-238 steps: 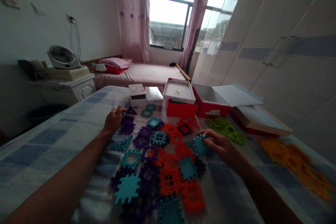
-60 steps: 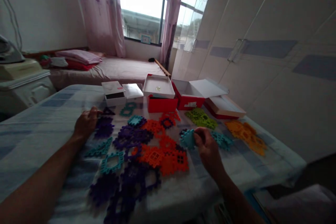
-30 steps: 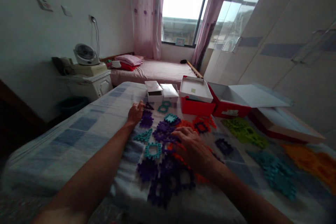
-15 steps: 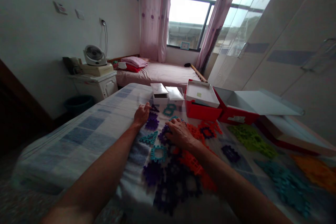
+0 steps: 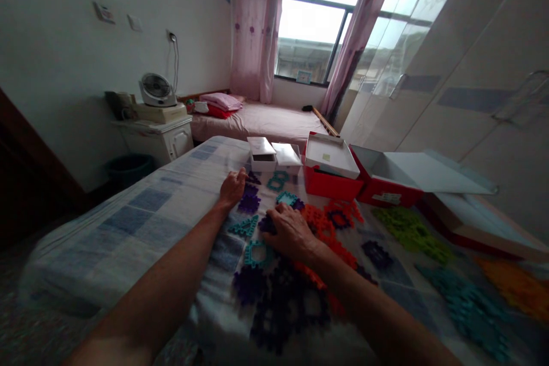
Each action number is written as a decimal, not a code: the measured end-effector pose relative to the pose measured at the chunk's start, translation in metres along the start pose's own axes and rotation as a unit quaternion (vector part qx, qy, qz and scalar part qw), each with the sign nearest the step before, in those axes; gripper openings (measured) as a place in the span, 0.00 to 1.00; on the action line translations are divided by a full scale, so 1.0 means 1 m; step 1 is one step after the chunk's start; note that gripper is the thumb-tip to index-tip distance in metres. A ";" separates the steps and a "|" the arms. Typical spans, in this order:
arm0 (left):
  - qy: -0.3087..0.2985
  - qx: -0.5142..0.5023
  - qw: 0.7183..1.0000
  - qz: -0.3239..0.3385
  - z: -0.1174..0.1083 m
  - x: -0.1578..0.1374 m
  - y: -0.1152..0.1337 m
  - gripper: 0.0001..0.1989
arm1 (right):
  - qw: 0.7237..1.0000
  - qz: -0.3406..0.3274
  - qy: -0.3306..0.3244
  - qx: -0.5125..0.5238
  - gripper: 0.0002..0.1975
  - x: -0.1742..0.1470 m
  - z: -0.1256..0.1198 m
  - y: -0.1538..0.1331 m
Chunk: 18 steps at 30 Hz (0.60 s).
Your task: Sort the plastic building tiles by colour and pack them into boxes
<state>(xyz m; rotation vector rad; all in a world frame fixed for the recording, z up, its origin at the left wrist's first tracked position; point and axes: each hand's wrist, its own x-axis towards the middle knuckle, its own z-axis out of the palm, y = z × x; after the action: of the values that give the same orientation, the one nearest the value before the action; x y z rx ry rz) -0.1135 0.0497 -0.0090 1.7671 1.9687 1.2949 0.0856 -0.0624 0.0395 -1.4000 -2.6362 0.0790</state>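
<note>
My left hand (image 5: 233, 189) rests on the cloth with its fingers curled closed beside a dark purple triangular interlocking piece (image 5: 253, 178); whether anything is in its fingers is hidden. A purple toothed square piece (image 5: 249, 202) lies just below it. My right hand (image 5: 291, 230) is bent over another purple toothed piece (image 5: 266, 224), its fingers closed on that piece's edge. Beyond its fingertips lies a teal square frame piece (image 5: 286, 199). To its left are a teal triangle piece (image 5: 244, 227) and a teal square frame (image 5: 256, 254).
Orange-red pieces (image 5: 319, 220) lie right of my right hand, dark purple ones (image 5: 285, 303) nearer me. Green pieces (image 5: 412, 231) and teal pieces (image 5: 467, 303) lie farther right. White boxes (image 5: 263, 164) and a red box (image 5: 330, 186) stand at the back of the checked cloth (image 5: 150, 200).
My right hand has drawn back toward me from the teal square frame, uncovering it, and its fingers have curled more over the purple piece. My left hand has stayed nearly in place.
</note>
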 end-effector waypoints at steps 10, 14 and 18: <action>-0.010 0.023 1.000 0.003 -0.005 -0.002 0.004 0.31 | 0.983 0.028 0.050 0.176 0.17 0.014 -0.011 0.002; -0.022 0.033 0.999 0.003 -0.008 -0.004 0.007 0.29 | 0.937 0.064 0.113 0.323 0.20 -0.011 -0.040 0.034; -0.047 0.043 0.998 0.001 -0.012 -0.004 0.009 0.28 | 0.935 0.138 0.202 0.256 0.22 -0.083 -0.065 0.081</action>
<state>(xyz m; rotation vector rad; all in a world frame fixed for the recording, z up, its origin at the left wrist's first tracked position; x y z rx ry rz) -0.1140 0.0396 0.0024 1.8338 1.9983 1.1230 0.2086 -0.0872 0.0848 -1.3972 -1.8926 0.4271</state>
